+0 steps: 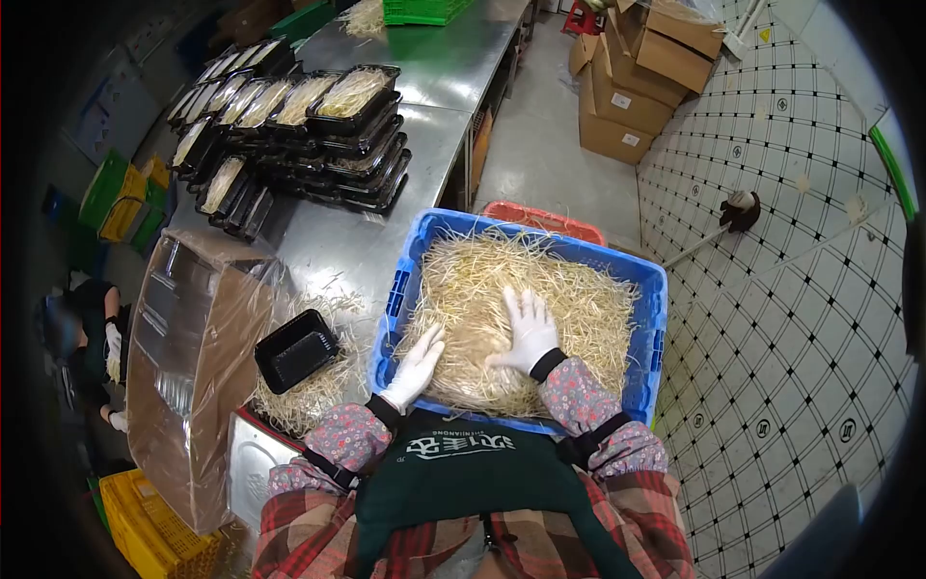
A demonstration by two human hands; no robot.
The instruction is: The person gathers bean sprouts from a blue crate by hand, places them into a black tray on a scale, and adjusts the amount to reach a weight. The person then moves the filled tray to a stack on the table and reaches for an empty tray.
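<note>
A blue crate (659, 318) full of pale bean sprouts (588, 309) stands in front of my body. My right hand (528, 333), in a white glove, rests on the sprouts with its fingers spread. At the crate's near left side, my left hand (416, 369), also gloved, touches the sprouts with its fingers stretched out. Between the hands the sprouts look blurred. An empty black plastic tray (294, 351) sits left of the crate, tilted on a heap of loose sprouts (307, 405).
Stacked black trays of sprouts (352, 135) stand on the metal table (434, 135). A plastic-lined carton (227, 338) and a metal scale (258, 473) are at left, near a co-worker (92, 338). A red crate (550, 222) lies behind the blue one; cardboard boxes (627, 111) stand beyond.
</note>
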